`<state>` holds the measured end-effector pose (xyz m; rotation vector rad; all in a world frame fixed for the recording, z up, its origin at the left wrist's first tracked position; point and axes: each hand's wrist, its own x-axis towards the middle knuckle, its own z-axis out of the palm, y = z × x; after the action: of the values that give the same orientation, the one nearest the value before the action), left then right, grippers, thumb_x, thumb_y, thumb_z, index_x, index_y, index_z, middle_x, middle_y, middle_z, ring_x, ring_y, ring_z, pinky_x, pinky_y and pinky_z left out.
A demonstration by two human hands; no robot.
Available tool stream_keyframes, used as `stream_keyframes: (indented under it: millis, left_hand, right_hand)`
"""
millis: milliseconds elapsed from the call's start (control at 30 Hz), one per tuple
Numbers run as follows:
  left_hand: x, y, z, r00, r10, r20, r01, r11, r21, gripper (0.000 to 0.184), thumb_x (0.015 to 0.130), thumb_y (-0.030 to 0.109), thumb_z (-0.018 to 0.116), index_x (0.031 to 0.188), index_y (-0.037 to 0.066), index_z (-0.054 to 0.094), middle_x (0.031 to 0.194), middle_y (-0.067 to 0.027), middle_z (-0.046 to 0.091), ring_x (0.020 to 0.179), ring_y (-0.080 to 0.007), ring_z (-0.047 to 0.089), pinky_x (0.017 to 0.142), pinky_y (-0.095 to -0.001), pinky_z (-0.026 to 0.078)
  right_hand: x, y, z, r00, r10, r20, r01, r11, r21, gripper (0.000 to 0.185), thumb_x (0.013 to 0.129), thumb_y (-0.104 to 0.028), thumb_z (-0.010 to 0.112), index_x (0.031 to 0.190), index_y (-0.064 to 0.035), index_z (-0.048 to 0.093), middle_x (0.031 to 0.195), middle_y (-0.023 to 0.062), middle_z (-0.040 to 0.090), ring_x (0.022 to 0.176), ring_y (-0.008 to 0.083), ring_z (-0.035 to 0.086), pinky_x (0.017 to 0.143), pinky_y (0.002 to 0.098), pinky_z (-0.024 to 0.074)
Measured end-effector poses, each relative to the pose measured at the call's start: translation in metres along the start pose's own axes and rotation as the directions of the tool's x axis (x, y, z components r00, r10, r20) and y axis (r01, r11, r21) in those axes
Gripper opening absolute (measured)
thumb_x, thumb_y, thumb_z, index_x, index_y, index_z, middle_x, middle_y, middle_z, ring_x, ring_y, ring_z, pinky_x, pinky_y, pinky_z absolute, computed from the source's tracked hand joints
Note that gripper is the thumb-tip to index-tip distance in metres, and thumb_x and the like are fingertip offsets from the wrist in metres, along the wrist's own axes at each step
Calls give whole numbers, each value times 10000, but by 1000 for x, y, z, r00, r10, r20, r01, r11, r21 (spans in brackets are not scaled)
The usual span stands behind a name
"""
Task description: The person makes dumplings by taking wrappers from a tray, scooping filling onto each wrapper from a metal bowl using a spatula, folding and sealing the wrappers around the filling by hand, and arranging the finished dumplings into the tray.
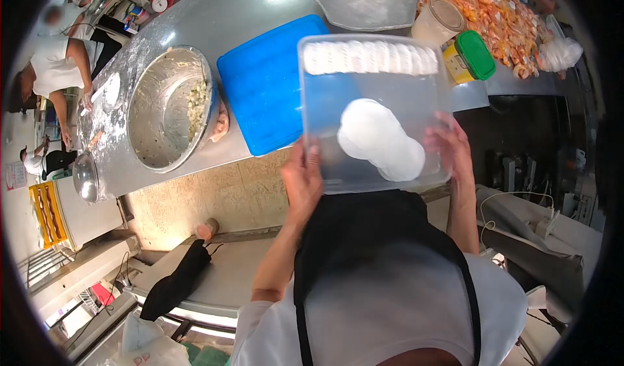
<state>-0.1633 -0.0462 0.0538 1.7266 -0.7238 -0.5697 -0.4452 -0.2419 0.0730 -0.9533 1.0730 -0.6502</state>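
Observation:
A translucent plastic container (390, 93) is in front of my body, its left part overlapping a blue lid or tray (260, 74). In it, a row of thin white discs (370, 58) stands along the far side. More flat white discs (370, 129) lie overlapping in a loose stack near the middle. My left hand (303, 174) is closed around the container's near left corner, thumb on the rim. At the right wall is my right hand (452, 146), its fingers curled at the edge and somewhat blurred.
On the metal table stand a large bowl (146, 129) with pale chopped food and a metal tray (367, 5). A tub with a green lid (476, 54) is beside a heap of orange wrapped pieces (481, 9). Another person (62, 64) works at the floured left end.

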Motion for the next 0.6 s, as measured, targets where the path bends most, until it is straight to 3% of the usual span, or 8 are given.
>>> stream_keyframes:
  millis: [133, 233, 333, 533, 600]
  left_hand:
    - [-5, 3, 11, 971, -94, 221, 67, 990, 126, 256, 1018, 134, 572, 1228, -1, 631, 814, -167, 648, 737, -237, 624, 701, -370, 510]
    - [-9, -13, 18, 943, -129, 306, 100, 989, 109, 271, 1008, 122, 583, 1247, -3, 611, 859, -167, 658, 756, -271, 638, 734, -390, 525]
    - [-11, -20, 21, 951, -65, 304, 36, 994, 100, 277, 995, 118, 604, 1242, -7, 604, 908, -167, 665, 751, -291, 647, 733, -407, 534]
    - [-1, -14, 15, 917, -98, 387, 69, 994, 88, 329, 960, 150, 669, 1241, -3, 596, 955, -161, 692, 762, -286, 682, 684, -396, 538]
    - [4, -24, 15, 915, -40, 403, -11, 992, 123, 339, 953, 156, 678, 1242, 0, 596, 928, -149, 695, 735, -275, 679, 665, -396, 538]
  right_hand:
    - [-28, 27, -33, 996, -38, -78, 38, 999, 5, 611, 881, -210, 682, 1424, -4, 491, 1025, 144, 711, 812, 211, 722, 706, 322, 581]
    - [-42, 48, -46, 991, -34, -130, 37, 999, 18, 632, 877, -220, 680, 1439, -6, 485, 1020, 137, 712, 814, 205, 721, 704, 315, 578]
    - [-54, 67, -49, 982, -29, -187, 36, 999, 35, 601, 879, -186, 668, 1430, -11, 505, 1018, 153, 721, 804, 210, 725, 703, 320, 581]
    - [-61, 68, -47, 972, -9, -233, 22, 998, 55, 609, 880, -204, 679, 1425, 2, 503, 1005, 141, 723, 785, 203, 726, 678, 308, 577]
    - [-60, 67, -48, 972, -20, -233, 32, 998, 46, 612, 882, -211, 684, 1426, 3, 501, 999, 140, 723, 779, 202, 726, 671, 304, 576]
